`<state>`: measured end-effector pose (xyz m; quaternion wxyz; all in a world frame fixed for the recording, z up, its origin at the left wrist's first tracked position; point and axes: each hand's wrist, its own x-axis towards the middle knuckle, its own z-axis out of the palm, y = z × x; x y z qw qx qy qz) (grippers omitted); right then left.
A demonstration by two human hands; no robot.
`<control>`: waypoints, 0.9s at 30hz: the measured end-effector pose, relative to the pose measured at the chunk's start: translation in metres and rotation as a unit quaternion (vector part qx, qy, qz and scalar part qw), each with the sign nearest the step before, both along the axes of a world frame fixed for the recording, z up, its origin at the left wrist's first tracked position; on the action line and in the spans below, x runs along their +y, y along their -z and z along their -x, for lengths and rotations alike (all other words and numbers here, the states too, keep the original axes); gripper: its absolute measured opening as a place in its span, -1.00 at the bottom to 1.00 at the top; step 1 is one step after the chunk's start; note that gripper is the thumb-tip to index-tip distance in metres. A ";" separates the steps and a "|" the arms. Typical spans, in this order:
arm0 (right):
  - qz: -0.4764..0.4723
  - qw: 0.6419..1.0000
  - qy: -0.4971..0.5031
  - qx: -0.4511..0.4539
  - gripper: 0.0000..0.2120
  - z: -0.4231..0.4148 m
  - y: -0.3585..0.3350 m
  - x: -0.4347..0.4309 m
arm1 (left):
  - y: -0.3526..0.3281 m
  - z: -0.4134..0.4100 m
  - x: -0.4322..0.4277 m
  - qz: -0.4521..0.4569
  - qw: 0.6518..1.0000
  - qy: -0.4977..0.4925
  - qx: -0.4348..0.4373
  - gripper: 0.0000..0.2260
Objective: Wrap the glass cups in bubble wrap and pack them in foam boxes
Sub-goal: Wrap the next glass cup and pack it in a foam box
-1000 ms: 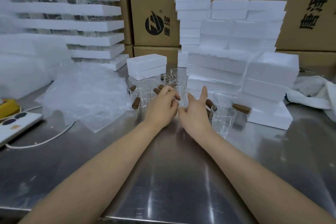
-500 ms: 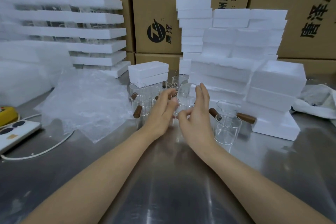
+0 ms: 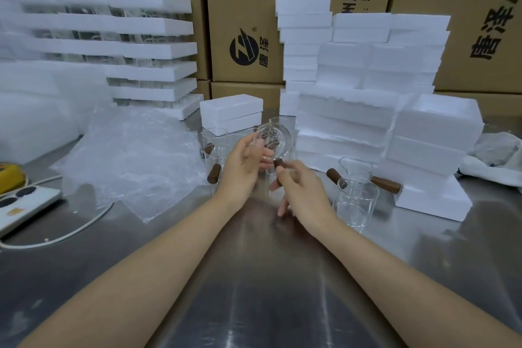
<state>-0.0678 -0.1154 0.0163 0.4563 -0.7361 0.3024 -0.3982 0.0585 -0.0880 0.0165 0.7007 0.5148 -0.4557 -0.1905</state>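
Glass cups (image 3: 216, 140) stand grouped on the steel tabletop (image 3: 254, 277). Stacked foam boxes (image 3: 347, 110) rise at the right and a loose sheet of bubble wrap (image 3: 132, 161) lies at the left, near the hands but not touching them. One held cup (image 3: 275, 138) hangs above the tabletop, tipped on its side, its long axis seemingly running away from the person. The left hand (image 3: 243, 169), nearer the wrap, curls its fingers round the glass body. The right hand (image 3: 305, 195) pinches the wooden handle (image 3: 278, 164) just below, its other fingers spread downward.
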 end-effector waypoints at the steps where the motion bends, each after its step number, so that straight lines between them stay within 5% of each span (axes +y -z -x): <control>1: -0.009 1.000 -0.029 0.003 -0.87 -0.001 0.001 0.001 | 0.000 0.000 0.000 0.004 1.000 0.001 -0.001 -0.74; 10: -0.079 0.992 -0.090 -0.036 -0.85 -0.003 0.001 0.002 | -0.004 0.002 0.005 0.006 1.000 0.015 -0.016 -0.80; 20: -0.099 0.981 -0.052 -0.158 -0.88 -0.002 0.003 -0.007 | -0.003 0.003 0.005 0.022 0.999 0.018 -0.038 -0.54; 27: -0.391 0.843 -0.227 -0.291 -0.77 0.000 -0.008 -0.005 | -0.003 0.005 0.004 -0.064 0.994 0.083 -0.029 -0.74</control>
